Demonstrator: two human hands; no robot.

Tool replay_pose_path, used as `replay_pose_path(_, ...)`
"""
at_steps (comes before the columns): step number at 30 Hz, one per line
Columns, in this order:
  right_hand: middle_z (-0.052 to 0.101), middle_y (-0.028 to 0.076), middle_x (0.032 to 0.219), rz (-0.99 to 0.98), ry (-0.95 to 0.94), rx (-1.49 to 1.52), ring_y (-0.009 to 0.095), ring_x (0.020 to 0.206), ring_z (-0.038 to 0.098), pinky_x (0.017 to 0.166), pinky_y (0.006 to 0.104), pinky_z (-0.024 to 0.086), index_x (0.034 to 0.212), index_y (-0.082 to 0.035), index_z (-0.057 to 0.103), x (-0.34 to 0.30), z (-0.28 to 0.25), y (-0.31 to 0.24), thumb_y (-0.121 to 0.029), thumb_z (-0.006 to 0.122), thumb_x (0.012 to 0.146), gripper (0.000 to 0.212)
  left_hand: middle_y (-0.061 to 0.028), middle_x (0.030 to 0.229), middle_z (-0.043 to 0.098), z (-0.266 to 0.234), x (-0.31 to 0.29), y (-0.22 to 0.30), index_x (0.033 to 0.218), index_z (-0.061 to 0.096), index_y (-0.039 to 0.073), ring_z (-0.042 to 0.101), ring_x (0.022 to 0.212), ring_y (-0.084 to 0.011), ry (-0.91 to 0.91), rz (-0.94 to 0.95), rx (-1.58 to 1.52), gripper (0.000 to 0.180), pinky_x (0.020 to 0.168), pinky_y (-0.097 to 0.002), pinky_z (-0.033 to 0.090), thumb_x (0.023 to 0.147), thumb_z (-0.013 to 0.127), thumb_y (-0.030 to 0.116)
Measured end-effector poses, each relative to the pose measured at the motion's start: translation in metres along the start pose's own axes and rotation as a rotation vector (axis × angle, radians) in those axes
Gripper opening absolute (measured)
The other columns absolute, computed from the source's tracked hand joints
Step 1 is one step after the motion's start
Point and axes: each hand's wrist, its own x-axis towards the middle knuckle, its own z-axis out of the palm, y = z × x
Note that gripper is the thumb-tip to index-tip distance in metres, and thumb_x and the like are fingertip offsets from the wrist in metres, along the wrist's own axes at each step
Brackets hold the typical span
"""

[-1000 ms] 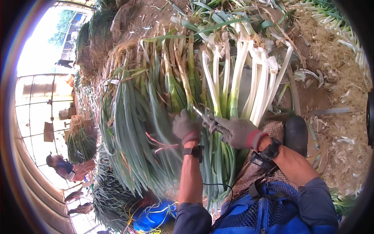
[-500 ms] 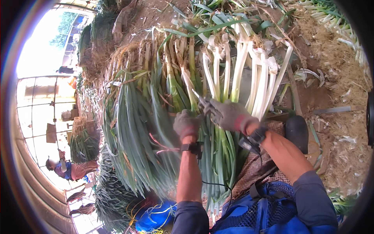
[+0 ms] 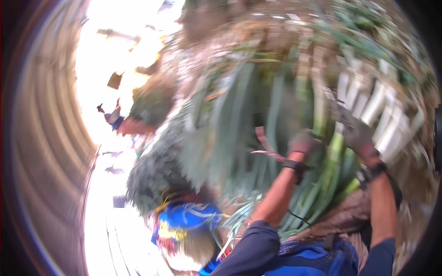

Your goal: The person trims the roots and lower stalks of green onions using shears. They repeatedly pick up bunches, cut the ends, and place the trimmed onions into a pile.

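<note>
Left hand (image 3: 304, 141) and right hand (image 3: 358, 135) work over leeks (image 3: 230, 119), fingers' grip too blurred to tell; pink strip (image 3: 271, 153) at left, white stalks (image 3: 378, 103) right.

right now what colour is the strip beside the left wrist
Pink; the strip shows best in the head view.

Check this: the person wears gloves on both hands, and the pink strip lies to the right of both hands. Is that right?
Not quite: the head view shows the pink strip to the left of both the left hand and the right hand. Both are gloved.
</note>
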Motion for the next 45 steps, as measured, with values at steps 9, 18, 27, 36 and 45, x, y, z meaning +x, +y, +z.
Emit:
replay_pose_path(9,0.073,0.017,0.129,0.115,-0.072,-0.065,0.031,0.117,0.070,0.101,0.0413,0.052,0.153,-0.008,0.057,0.012,-0.016,-0.011,-0.019,0.064,0.103,0.052,-0.0186,0.099,0.078,0.015,-0.041,-0.023,0.101,0.081,0.009,0.075,0.097,-0.0385,-0.034,-0.032,-0.284,0.040,0.088,-0.0487,0.057,0.087,0.073,0.046)
replay_pose_path(18,0.065,0.021,0.145,0.089,-0.166,-0.032,0.032,0.133,0.063,0.108,0.0417,0.048,0.155,-0.005,0.055,-0.061,-0.031,-0.065,-0.022,0.051,0.112,0.046,-0.0267,0.106,0.076,0.038,-0.026,-0.037,0.115,0.075,0.005,0.072,0.105,-0.0456,0.132,-0.069,-0.358,0.039,0.094,-0.0542,0.056,0.092,0.065,0.034)
replay_pose_path(27,0.059,0.019,0.155,0.178,-0.302,-0.059,0.027,0.143,0.055,0.118,0.0378,0.041,0.157,0.001,0.049,-0.110,-0.054,-0.089,-0.026,0.051,0.113,0.052,-0.0227,0.089,0.076,0.006,0.000,0.003,0.099,0.074,0.004,0.076,0.087,-0.0421,0.383,0.253,-0.561,0.020,0.077,-0.0523,0.059,0.093,0.068,0.022)
replay_pose_path(36,0.048,0.019,0.164,0.168,-0.247,0.024,0.027,0.149,0.048,0.122,0.0367,0.038,0.160,0.001,0.045,-0.127,-0.058,-0.049,-0.016,0.054,0.110,0.053,-0.0213,0.101,0.074,-0.009,0.106,0.022,0.108,0.074,0.005,0.072,0.096,-0.0415,0.213,0.393,-1.058,0.025,0.086,-0.0520,0.056,0.096,0.065,0.024)
replay_pose_path(45,0.060,0.020,0.150,0.359,-0.227,0.081,0.028,0.140,0.057,0.114,0.0361,0.046,0.156,0.001,0.049,-0.115,-0.057,-0.090,-0.019,0.059,0.109,0.052,-0.0216,0.114,0.074,0.028,0.005,-0.019,0.114,0.076,0.013,0.071,0.106,-0.0433,0.427,0.371,-0.268,0.027,0.092,-0.0534,0.057,0.090,0.067,0.023)
